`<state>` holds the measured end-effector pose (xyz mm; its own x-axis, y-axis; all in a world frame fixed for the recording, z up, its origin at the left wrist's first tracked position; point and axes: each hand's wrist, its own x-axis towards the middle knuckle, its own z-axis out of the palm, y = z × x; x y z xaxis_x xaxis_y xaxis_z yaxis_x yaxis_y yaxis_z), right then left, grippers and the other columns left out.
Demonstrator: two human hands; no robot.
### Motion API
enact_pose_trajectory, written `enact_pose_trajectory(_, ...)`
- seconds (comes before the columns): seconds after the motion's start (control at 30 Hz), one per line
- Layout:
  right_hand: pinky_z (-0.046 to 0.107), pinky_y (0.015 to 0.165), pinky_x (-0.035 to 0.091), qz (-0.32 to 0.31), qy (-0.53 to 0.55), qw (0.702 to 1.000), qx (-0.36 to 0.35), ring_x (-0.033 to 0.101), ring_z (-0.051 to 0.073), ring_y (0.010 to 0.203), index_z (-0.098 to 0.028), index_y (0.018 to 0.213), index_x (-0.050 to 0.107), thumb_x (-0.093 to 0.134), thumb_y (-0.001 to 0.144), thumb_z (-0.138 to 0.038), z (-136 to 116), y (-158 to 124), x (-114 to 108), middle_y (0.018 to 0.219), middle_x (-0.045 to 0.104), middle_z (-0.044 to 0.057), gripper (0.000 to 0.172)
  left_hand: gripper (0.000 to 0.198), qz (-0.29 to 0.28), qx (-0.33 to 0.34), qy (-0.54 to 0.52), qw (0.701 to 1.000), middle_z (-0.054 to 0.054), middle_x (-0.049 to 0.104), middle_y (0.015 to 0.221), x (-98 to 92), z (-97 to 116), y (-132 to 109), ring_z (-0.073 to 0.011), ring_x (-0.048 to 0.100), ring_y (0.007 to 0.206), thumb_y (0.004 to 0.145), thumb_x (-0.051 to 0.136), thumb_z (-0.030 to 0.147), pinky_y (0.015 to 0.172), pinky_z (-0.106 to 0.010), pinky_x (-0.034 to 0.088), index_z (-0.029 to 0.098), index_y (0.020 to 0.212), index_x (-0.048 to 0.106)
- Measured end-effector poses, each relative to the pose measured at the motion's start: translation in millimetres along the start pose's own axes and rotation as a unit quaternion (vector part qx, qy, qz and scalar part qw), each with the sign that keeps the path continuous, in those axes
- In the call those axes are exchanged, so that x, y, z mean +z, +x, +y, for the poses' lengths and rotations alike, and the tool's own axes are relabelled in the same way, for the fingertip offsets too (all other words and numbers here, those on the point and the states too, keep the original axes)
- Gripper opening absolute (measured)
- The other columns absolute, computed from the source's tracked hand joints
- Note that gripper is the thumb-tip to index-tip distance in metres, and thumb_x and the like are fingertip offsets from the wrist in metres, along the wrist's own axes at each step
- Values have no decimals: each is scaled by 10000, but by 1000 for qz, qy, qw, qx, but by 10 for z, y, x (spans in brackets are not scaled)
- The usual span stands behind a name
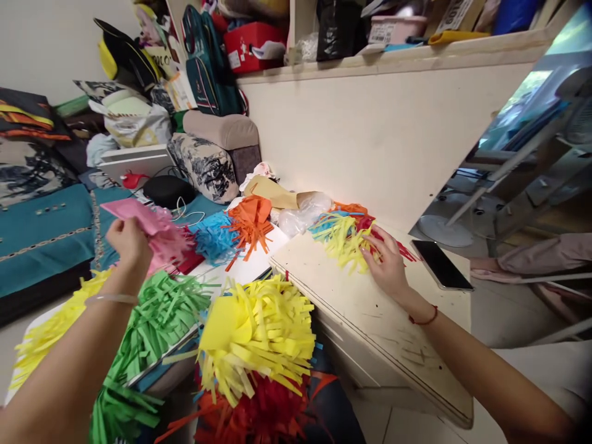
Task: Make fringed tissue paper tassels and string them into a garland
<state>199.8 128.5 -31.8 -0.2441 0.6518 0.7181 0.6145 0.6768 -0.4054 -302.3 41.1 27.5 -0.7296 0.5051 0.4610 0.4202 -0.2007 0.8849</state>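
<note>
My left hand (129,240), at the left, pinches a sheet of pink fringed paper (160,237) by its uncut part. On the wooden tabletop (351,302), my right hand (386,265) touches pale yellow fringed strips (342,240), its fingers bent and apart. Red, blue and orange strips lie beside them. A big bundle of yellow fringe (259,333) sits over red fringe (263,410) at the lower middle, near my lap. Green fringe (161,314) and more yellow fringe (65,327) spread at the lower left. Blue fringe (215,237) and orange fringe (251,222) lie further back.
A black phone (441,264) lies at the tabletop's right edge. Crumpled clear plastic (303,216) is at the back, against the cream panel (361,135). Cushions (203,166), bags and a dark green backpack (210,68) are piled at the back left.
</note>
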Motion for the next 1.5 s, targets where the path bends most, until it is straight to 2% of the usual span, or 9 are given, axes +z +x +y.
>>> enact_pose_trajectory(0.1, 476, 990, 437, -4, 83, 992, -99, 564, 259, 1129, -239, 1028, 675, 536, 889, -268, -511, 109, 17, 1149, 634, 102, 199, 143, -19, -50, -78, 996, 91, 340, 477, 264, 270, -420, -58, 360, 435, 721, 443, 129, 499, -193, 391, 199, 668, 330)
enact_pose_trajectory(0.27, 444, 950, 451, -73, 155, 950, -261, 553, 241, 1099, -223, 1131, 606, 598, 871, -310, -1420, 165, -11, 1151, 616, 104, 274, 138, -191, -123, -209, 951, 7, 542, 632, 655, 870, -1485, -121, 537, 567, 654, 595, 249, 571, -265, 479, 176, 740, 515)
enact_pose_trajectory(0.37, 429, 903, 458, -113, 123, 941, -295, 551, 258, 1039, -164, 1107, 572, 635, 834, -376, -1690, 102, -135, 1079, 612, 127, 351, 140, -289, -155, -240, 914, 1, 533, 615, 714, 1192, -1936, -139, 548, 569, 693, 605, 300, 558, -275, 474, 192, 718, 520)
enact_pose_trajectory(0.47, 348, 782, 476, -161, 160, 943, -243, 573, 195, 848, -169, 971, 558, 593, 850, -246, -1753, 0, -323, 899, 624, 73, 148, 281, -395, -142, -290, 860, -21, 553, 695, 672, 1375, -2184, -141, 547, 616, 738, 634, 450, 576, -275, 484, 188, 788, 547)
enact_pose_trajectory(0.57, 267, 706, 478, -216, 267, 933, -106, 566, 133, 756, -184, 914, 532, 608, 849, -233, -1723, -74, -506, 853, 610, 32, 111, 407, -481, -103, -323, 809, -27, 561, 813, 629, 1427, -2320, -138, 555, 703, 670, 767, 426, 615, -246, 489, 198, 926, 548)
enact_pose_trajectory(0.7, 266, 797, 490, -328, 375, 867, -7, 588, 138, 868, -172, 1027, 560, 756, 736, -310, -1659, -71, -667, 963, 614, 38, 376, 318, -485, -120, -345, 794, 3, 535, 819, 635, 1416, -2406, -104, 531, 739, 724, 764, 290, 670, -206, 460, 189, 919, 535)
enact_pose_trajectory(0.9, 256, 792, 492, -338, 426, 838, 51, 610, 119, 852, -157, 876, 664, 629, 833, -210, -1635, -30, -700, 905, 654, 31, 77, 345, -496, -155, -360, 775, 20, 505, 802, 615, 1408, -2421, -82, 484, 690, 738, 755, 334, 647, -194, 423, 189, 955, 529)
enact_pose_trajectory(1.23, 249, 768, 464, -286, 317, 900, -82, 588, 108, 793, -153, 810, 650, 623, 813, -132, -1694, -20, -697, 843, 658, 17, 34, 325, -498, -154, -371, 768, 20, 502, 780, 605, 1385, -2443, -82, 494, 674, 737, 744, 309, 652, -206, 445, 176, 937, 526)
enact_pose_trajectory(1.5, 252, 791, 465, -292, 301, 900, -119, 592, 110, 833, -157, 858, 638, 637, 822, -138, -1707, -12, -731, 877, 655, 22, 41, 315, -502, -168, -413, 742, 16, 535, 786, 630, 1369, -2442, -92, 535, 691, 742, 729, 271, 657, -206, 448, 185, 973, 532)
